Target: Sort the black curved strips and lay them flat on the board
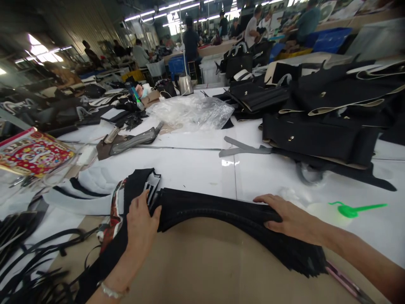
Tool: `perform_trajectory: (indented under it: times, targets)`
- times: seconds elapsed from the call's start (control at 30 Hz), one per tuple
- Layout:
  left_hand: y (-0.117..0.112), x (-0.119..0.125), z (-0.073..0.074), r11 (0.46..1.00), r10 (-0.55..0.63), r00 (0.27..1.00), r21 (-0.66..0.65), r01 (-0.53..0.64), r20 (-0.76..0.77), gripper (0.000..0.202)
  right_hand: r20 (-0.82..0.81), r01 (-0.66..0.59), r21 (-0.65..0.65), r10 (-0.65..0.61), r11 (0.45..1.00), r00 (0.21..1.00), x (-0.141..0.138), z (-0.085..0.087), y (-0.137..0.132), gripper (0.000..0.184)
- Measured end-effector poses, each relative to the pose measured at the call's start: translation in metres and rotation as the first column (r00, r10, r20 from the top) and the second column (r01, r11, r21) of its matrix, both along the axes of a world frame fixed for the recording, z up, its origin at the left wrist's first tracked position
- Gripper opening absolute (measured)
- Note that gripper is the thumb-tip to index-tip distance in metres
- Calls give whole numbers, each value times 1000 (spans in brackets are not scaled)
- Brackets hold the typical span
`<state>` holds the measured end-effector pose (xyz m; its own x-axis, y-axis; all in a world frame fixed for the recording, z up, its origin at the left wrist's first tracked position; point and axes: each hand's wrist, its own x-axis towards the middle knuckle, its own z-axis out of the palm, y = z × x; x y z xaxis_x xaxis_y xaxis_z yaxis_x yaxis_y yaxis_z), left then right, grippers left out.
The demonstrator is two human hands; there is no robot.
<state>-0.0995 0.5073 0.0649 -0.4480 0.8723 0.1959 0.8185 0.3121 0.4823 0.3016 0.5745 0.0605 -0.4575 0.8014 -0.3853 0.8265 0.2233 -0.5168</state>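
Observation:
A stack of black curved fabric-like strips [209,206] lies in an arc before me, its right end fanned out. My right hand [284,216] grips it towards the right, fingers over the far edge and thumb on the near side. At the left end, my left hand [141,219] is closed about the stack's edge, thumb against it and fingers curled at the far corner. Under and beside my left hand runs a black piece [139,179] with pale layers at its end. White curved strips [85,202] lie further left.
A green scoop-like tool [348,210] lies right of my right hand, and pink-handled scissors or cutter [343,280] near the stack's right end. Black bag panels [319,139] are piled at the right. Clear plastic [196,110] lies beyond. Black straps [34,257] tangle at lower left.

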Motion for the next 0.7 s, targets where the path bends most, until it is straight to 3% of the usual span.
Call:
perform_trajectory:
  times: [0.07, 0.1, 0.13, 0.17, 0.2, 0.23, 0.33, 0.4, 0.47, 0.57, 0.7]
  targets:
    - [-15, 31, 10, 990, -68, 998, 125, 67, 3, 35, -4, -22, -61, 22, 998, 1000, -4, -1, 9, 67]
    - [-24, 49, 10, 988, -133, 981, 103, 119, 143, 31, -7, -34, -89, 34, 995, 999, -7, -2, 13, 70]
    - [-31, 68, 8, 984, -171, 919, 20, 175, 355, 30, -9, -46, -113, 45, 992, 999, -11, -3, 18, 72]
    - [-37, 87, 2, 979, -85, 805, -100, 176, 587, 33, -9, -56, -133, 56, 990, 998, -15, -5, 23, 72]
    - [-42, 104, -5, 961, 57, 640, -217, 174, 767, 39, -6, -64, -146, 64, 987, 998, -20, -7, 28, 72]
    - [-45, 119, -12, 941, 194, 477, -300, 158, 857, 45, -2, -71, -155, 71, 985, 997, -24, -9, 32, 71]
    - [-41, 149, -28, 917, 391, 83, -396, 51, 917, 51, 14, -93, -178, 97, 980, 995, -36, -14, 43, 64]
    - [-32, 160, -29, 901, 434, -88, -433, 33, 897, 47, 19, -112, -213, 119, 970, 993, -41, -16, 49, 57]
    - [-23, 166, -27, 882, 470, -145, -471, 36, 870, 43, 12, -134, -267, 143, 954, 990, -45, -15, 54, 50]
    - [-13, 172, -27, 861, 504, -125, -508, -1, 855, 41, -12, -160, -340, 166, 927, 986, -50, -12, 58, 43]
    - [-12, 176, -37, 863, 496, -108, -503, -44, 861, 41, -24, -140, -347, 140, 927, 990, -53, -6, 56, 41]
